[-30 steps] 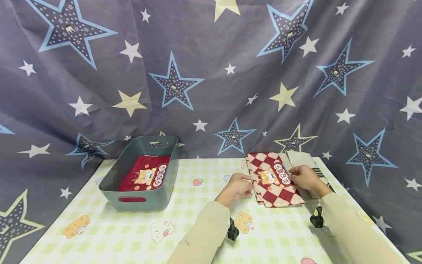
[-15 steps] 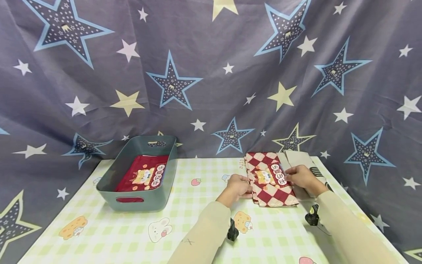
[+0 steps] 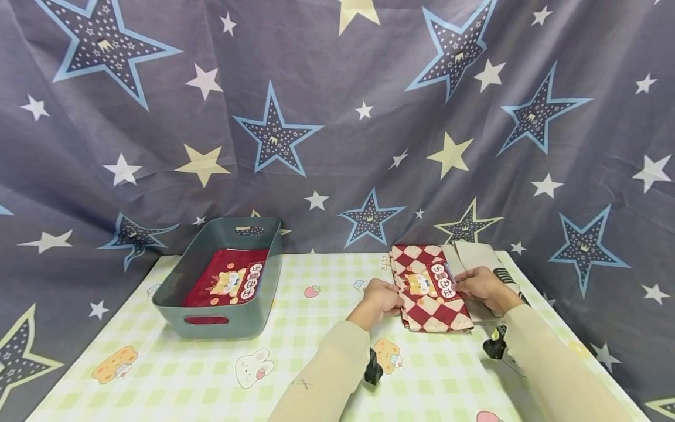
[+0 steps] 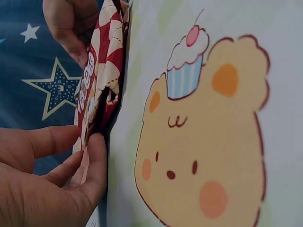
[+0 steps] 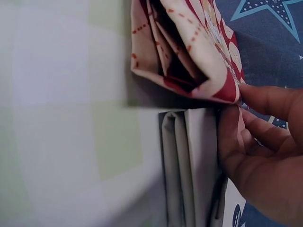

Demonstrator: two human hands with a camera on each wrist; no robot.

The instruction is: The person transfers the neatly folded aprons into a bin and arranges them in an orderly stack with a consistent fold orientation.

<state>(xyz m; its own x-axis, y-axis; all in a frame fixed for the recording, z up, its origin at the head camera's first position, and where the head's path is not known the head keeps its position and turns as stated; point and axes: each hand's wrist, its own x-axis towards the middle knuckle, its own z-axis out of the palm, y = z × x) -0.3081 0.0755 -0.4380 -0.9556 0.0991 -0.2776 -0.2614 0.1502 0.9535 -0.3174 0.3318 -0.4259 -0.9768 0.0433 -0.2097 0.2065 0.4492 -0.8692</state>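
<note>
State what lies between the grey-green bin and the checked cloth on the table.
Head view: right of the bin, tablecloth bare but for its prints, then the left hand at the edge of the checked cloth.

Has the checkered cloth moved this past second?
Yes, the folded checkered cloth shifted slightly left at its right edge, against the bear print on the tablecloth.

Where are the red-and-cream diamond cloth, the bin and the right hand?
Red-and-cream diamond cloth (image 3: 429,288): head view, middle of its printed top.
Bin (image 3: 245,321): head view, outside of its near wall.
Right hand (image 3: 482,285): head view, back of the hand.
</note>
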